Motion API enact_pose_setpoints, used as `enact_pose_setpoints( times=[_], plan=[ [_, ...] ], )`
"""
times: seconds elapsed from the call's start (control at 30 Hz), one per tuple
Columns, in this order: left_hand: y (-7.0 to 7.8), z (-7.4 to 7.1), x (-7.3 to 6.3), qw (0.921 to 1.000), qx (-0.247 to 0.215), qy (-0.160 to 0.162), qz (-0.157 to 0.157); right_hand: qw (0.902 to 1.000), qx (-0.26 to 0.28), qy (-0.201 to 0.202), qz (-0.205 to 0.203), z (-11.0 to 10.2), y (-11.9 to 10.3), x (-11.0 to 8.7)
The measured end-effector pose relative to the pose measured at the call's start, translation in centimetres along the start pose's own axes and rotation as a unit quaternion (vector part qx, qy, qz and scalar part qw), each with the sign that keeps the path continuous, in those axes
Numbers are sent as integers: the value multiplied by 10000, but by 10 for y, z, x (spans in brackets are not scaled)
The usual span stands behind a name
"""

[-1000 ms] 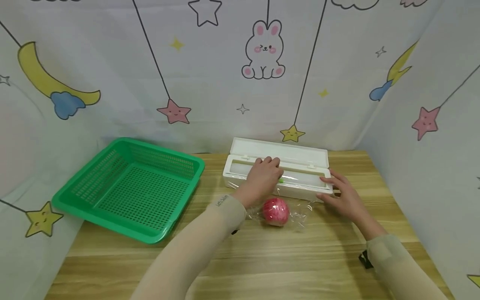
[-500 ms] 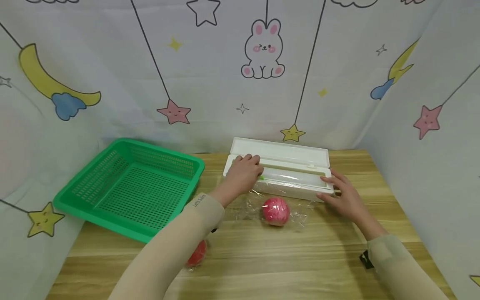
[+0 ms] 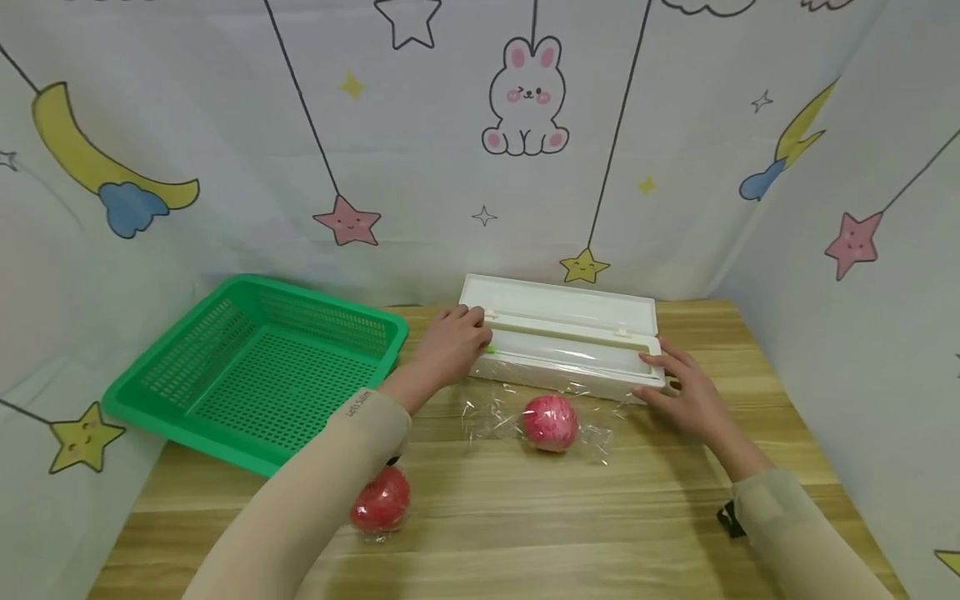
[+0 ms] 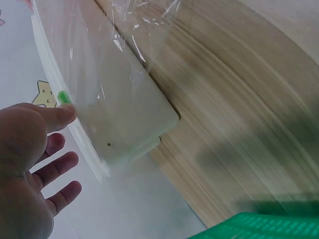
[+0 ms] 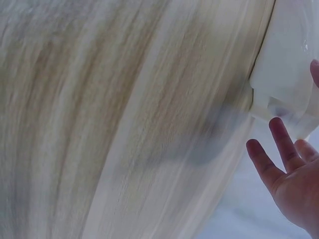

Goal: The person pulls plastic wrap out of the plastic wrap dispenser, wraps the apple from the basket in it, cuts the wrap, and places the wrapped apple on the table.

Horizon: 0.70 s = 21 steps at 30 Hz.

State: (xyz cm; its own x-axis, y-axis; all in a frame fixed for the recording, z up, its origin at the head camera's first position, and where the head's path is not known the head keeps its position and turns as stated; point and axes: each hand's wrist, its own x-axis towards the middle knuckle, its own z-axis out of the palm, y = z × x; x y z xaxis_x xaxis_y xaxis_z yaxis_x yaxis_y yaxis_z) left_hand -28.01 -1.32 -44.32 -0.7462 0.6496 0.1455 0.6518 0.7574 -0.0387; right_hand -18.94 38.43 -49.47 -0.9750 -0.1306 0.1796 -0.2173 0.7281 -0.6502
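A white cling film dispenser box (image 3: 562, 381) lies on the table with its lid (image 3: 558, 302) raised at the back. At its left end my left hand (image 3: 452, 343) pinches a small green slide cutter (image 4: 63, 96) on the front edge; the index fingertip is hidden in the left wrist view. My right hand (image 3: 692, 398) rests against the box's right end, thumb at the front and forefinger on top, other fingers (image 5: 282, 139) extended. In front, an apple (image 3: 551, 422) sits on clear cling film (image 3: 491, 414) spread across the table beside the box.
A green plastic basket (image 3: 255, 454) stands at the left. A red fruit in clear wrap (image 3: 382, 500) lies near my left forearm, partly covered by the sleeve. A patterned curtain (image 3: 420, 150) closes off the back and sides of the wooden table (image 3: 600, 533).
My left hand has slid left along the box's front edge with the green slide cutter. The wrapped red fruit has come into view below the forearm. My right hand stays put.
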Motion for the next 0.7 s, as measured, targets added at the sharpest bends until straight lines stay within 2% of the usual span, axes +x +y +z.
enact_pose_setpoints(
  times=[0.2,0.37,0.47,0.7],
  plan=[
    [-16,-1,-12,9997,-136,76,-188,9999,132,14,2,2,-1,0],
    [-24,-3,-18,9994,-40,-32,-331,9998,216,7,42,2,-1,-1],
    [-26,-4,-19,9995,109,-32,-297,9997,261,9,27,3,0,-2],
    [-25,-8,-24,9943,1061,-89,-23,9995,316,17,35,4,1,-2]
  ],
)
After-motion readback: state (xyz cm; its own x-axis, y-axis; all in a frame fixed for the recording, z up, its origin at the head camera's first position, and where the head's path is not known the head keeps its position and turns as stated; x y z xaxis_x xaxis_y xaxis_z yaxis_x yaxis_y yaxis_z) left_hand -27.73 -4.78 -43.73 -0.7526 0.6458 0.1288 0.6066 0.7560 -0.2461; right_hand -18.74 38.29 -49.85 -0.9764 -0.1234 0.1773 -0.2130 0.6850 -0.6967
